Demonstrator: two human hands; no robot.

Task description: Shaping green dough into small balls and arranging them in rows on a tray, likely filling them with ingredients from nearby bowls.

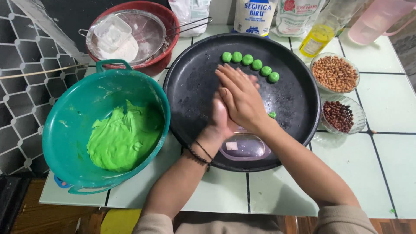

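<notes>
Frame centre: right hand [242, 97] pressed flat over left hand [221, 119], fingers straight, contents hidden. Above round black metal tray [190, 91]; six small green dough balls [251, 64] upper centre. Risk: uneven pressure flattens dough.

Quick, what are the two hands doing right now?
Left hand: flat open, palm pressed under the right hand; anything between them is hidden.
Right hand: flat open, lying on top of the left.

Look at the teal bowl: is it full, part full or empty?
Part full. Green dough lies heaped low against one side of the teal bowl, leaving much smeared inner wall bare up to the rim.
</notes>
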